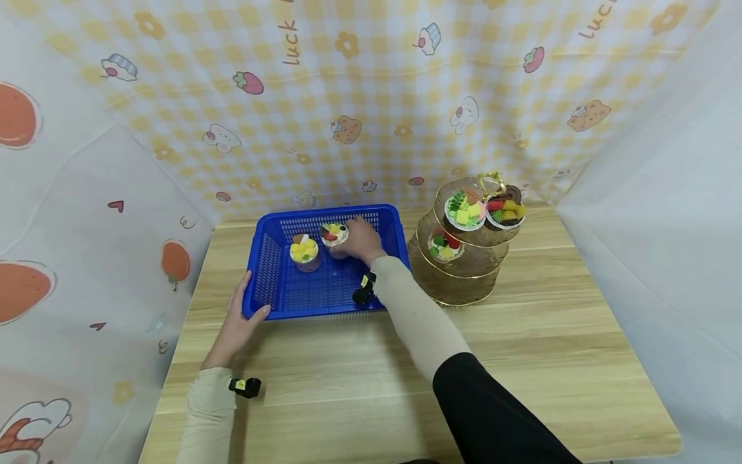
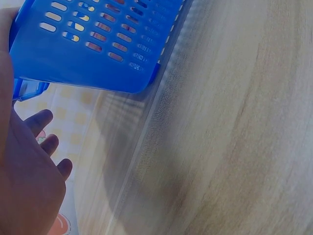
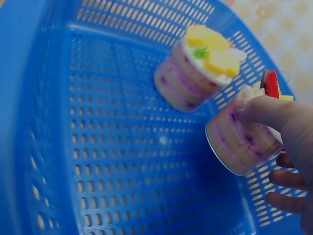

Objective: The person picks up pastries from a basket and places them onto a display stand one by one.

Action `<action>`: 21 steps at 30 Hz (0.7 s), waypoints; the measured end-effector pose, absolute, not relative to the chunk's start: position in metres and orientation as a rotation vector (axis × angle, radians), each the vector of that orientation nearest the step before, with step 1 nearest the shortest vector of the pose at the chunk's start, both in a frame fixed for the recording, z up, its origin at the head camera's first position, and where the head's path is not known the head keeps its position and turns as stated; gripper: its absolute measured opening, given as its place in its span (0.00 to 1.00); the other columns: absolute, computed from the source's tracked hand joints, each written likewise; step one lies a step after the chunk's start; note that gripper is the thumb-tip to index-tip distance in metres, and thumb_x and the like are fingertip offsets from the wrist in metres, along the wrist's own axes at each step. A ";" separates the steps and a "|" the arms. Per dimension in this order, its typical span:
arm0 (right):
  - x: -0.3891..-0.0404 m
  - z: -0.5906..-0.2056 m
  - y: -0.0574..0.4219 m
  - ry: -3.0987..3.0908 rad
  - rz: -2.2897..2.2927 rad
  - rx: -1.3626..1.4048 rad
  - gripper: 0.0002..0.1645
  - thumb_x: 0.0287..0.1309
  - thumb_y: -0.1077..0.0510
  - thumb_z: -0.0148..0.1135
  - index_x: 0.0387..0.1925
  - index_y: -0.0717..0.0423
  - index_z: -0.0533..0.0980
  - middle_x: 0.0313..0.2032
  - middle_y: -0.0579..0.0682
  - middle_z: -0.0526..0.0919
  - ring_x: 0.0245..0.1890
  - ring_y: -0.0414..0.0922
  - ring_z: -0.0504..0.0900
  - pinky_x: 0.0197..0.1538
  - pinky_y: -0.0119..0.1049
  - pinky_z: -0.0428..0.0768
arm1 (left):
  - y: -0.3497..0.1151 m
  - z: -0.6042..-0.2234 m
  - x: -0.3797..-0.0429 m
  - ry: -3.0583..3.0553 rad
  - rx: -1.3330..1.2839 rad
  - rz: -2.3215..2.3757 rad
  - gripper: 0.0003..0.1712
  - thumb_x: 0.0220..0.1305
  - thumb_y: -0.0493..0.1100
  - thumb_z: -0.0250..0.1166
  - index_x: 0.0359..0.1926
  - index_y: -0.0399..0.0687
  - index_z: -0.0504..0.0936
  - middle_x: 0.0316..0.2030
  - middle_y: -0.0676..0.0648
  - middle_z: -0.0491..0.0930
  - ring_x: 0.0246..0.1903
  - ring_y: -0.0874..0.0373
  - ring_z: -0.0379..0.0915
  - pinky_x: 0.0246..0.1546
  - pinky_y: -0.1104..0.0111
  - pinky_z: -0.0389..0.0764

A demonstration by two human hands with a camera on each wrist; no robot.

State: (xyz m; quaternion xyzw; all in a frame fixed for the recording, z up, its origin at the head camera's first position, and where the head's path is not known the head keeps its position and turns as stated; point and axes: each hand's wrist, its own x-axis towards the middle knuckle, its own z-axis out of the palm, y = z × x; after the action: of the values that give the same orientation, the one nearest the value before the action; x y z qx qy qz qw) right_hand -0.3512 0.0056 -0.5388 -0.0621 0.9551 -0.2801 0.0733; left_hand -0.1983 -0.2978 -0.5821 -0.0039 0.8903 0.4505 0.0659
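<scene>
At the left, the person's left hand (image 1: 234, 325) straddles the front left corner of a blue perforated plastic basket (image 1: 315, 291), its thumb on the front rim and its fingers along the left side; it is loosely spread, and in the left wrist view 3 fingertips stand free of the basket's wall. The basket sits near the back edge of the wooden tabletop (image 1: 551, 361), nearer its left corner than its right. Inside, left of the middle, a dessert cup topped with yellow cubes (image 1: 304, 252) stands on the basket's floor. Just beside it to the right, toward the basket's back wall, is a dessert cup with red and yellow fruit (image 1: 333, 236). The right hand (image 1: 362, 240) grips this one from its right side, thumb pressed to the clear wall (pinkish layers show through it); whether the cup touches the floor I cannot tell. Farther right, also near the tabletop's back edge, stands a 3-tier gold-rimmed stand (image 1: 466, 289). Its middle tier bears 1 dessert cup with red and green toppings (image 1: 444, 247). Its top tier bears 2, side by side: a dessert cup with yellow cubes and green leaves (image 1: 464, 212), then a dessert cup with brown, red and yellow pieces (image 1: 505, 214).
</scene>
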 end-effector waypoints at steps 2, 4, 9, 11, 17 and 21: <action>-0.352 -0.535 0.008 2.886 -0.856 -0.203 0.49 0.46 0.35 0.74 0.66 0.53 0.71 0.67 0.54 0.72 0.66 0.50 0.73 0.64 0.47 0.77 | -0.297 -0.582 -0.199 2.685 -0.004 1.367 0.54 0.68 0.52 0.61 0.77 0.77 0.31 0.77 0.32 0.34 0.73 0.24 0.40 0.63 0.24 0.52; -0.352 -0.530 0.010 2.900 -0.889 -0.214 0.48 0.46 0.34 0.74 0.64 0.54 0.72 0.62 0.53 0.75 0.59 0.50 0.77 0.60 0.46 0.79 | -0.297 -0.583 -0.198 2.686 0.002 1.378 0.54 0.68 0.51 0.62 0.77 0.76 0.31 0.77 0.32 0.34 0.73 0.24 0.40 0.63 0.25 0.52; -0.352 -0.518 0.016 2.926 -0.994 -0.230 0.46 0.45 0.33 0.74 0.61 0.53 0.73 0.58 0.52 0.75 0.53 0.49 0.78 0.56 0.47 0.80 | -0.299 -0.584 -0.198 2.685 0.005 1.398 0.54 0.68 0.51 0.62 0.78 0.75 0.32 0.77 0.32 0.35 0.73 0.24 0.41 0.63 0.25 0.53; -0.351 -0.513 0.019 2.942 -1.039 -0.232 0.46 0.45 0.33 0.73 0.61 0.52 0.72 0.58 0.51 0.75 0.55 0.48 0.77 0.57 0.47 0.80 | -0.300 -0.585 -0.199 2.681 0.007 1.396 0.54 0.68 0.52 0.62 0.77 0.77 0.31 0.77 0.32 0.35 0.73 0.24 0.41 0.63 0.25 0.53; -0.347 -0.498 0.024 2.987 -1.181 -0.233 0.45 0.45 0.32 0.73 0.61 0.51 0.72 0.60 0.51 0.74 0.54 0.48 0.78 0.56 0.47 0.80 | -0.300 -0.585 -0.200 2.669 0.005 1.393 0.53 0.68 0.52 0.61 0.76 0.82 0.30 0.77 0.31 0.34 0.73 0.23 0.41 0.63 0.25 0.52; -0.344 -0.489 0.027 2.990 -1.231 -0.223 0.46 0.47 0.32 0.72 0.62 0.51 0.72 0.62 0.52 0.73 0.54 0.49 0.79 0.55 0.47 0.80 | -0.301 -0.584 -0.198 2.671 0.004 1.382 0.54 0.68 0.51 0.61 0.76 0.81 0.30 0.77 0.31 0.35 0.72 0.23 0.41 0.63 0.25 0.53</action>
State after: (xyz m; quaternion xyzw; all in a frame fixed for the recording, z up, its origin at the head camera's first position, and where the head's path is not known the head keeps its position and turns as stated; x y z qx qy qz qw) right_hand -0.3435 0.0272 -0.4888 -0.0687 0.9213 -0.3794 -0.0499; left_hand -0.1981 -0.3006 -0.5841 0.0012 0.8861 0.4586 0.0671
